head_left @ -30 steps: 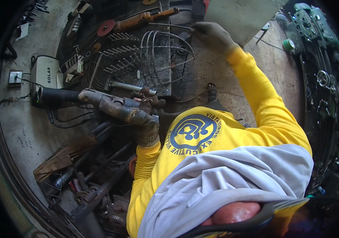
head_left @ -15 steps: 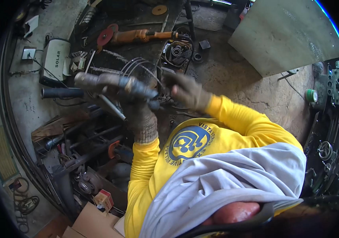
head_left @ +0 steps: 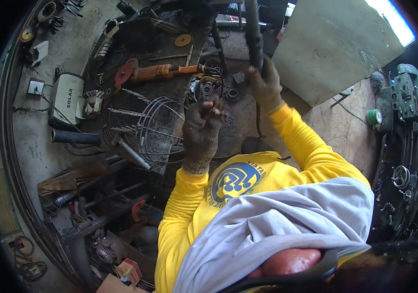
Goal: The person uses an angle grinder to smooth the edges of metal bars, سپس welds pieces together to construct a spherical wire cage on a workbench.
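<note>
My right hand (head_left: 266, 88), in a dirty work glove, is closed around a long dark ribbed bar (head_left: 254, 41) held upright toward the far edge of the view. Motion blurs the bar, and its far end runs out of the picture. My left hand (head_left: 201, 132), gloved too, hovers in front of the dark workbench (head_left: 165, 105) with its fingers loosely curled and a little apart. Nothing shows in it. Just left of that hand, several thin metal rings and twisted rods form a round wire frame (head_left: 150, 122) on the bench.
An orange angle grinder (head_left: 157, 72) with a red disc lies across the bench, near a tan disc (head_left: 183, 40). Beyond my left hand sits a tray of metal parts (head_left: 206, 87). A large grey sheet (head_left: 333, 49) leans at right, near a green lathe (head_left: 409, 102). Scrap metal (head_left: 101, 210) crowds the lower left.
A long metal tool with a dark part, which lay across my left hand over the wire frame, has left that spot. My right hand has moved right and now grips the dark bar; my left shifted right.
</note>
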Demonstrator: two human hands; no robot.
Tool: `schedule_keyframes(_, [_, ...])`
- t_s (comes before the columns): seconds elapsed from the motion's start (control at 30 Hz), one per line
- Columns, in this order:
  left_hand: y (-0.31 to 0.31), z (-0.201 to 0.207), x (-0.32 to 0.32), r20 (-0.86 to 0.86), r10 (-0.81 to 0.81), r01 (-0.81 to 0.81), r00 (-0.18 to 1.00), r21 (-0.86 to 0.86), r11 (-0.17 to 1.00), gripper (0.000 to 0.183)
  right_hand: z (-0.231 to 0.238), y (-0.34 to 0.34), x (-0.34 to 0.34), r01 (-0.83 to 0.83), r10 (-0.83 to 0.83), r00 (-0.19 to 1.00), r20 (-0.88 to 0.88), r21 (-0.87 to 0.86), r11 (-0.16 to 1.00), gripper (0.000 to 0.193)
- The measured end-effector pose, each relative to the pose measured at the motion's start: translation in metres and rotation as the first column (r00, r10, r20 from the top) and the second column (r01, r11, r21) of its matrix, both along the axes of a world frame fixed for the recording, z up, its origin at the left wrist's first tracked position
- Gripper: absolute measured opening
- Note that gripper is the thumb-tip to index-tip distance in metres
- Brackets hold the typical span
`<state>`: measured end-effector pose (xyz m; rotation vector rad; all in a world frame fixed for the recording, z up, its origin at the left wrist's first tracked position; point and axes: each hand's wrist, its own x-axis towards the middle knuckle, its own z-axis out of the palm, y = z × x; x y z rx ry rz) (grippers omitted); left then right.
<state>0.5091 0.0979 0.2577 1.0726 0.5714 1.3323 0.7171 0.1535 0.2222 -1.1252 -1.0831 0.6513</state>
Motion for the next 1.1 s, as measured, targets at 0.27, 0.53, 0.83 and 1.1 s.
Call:
schedule_keyframes(0.27, [-0.041,-0.047,-0.037,-0.179,0.178,-0.215,0.968,-0.212,0.953,0.021,0.048,0.253,0.117,0.321,-0.267,0.74,0.618,0.026,0.947,0.057])
schedule_keyframes(0.53, [-0.057,-0.051,-0.004,-0.559,0.492,-0.685,0.667,-0.202,0.7,0.016,-0.037,0.382,0.111,0.484,-0.482,0.529,0.698,0.219,0.847,0.066])
schedule_keyframes(0.83, [-0.083,-0.062,0.03,-0.736,0.475,-0.85,0.483,-0.265,0.455,0.021,-0.024,0.348,0.088,0.403,-0.347,0.615,0.708,0.096,0.91,0.056])
schedule_keyframes(1.1, [-0.054,-0.083,0.027,-0.803,0.417,-0.848,0.426,-0.194,0.492,0.021,-0.064,0.376,0.095,0.463,-0.556,0.688,0.466,0.308,0.831,0.055])
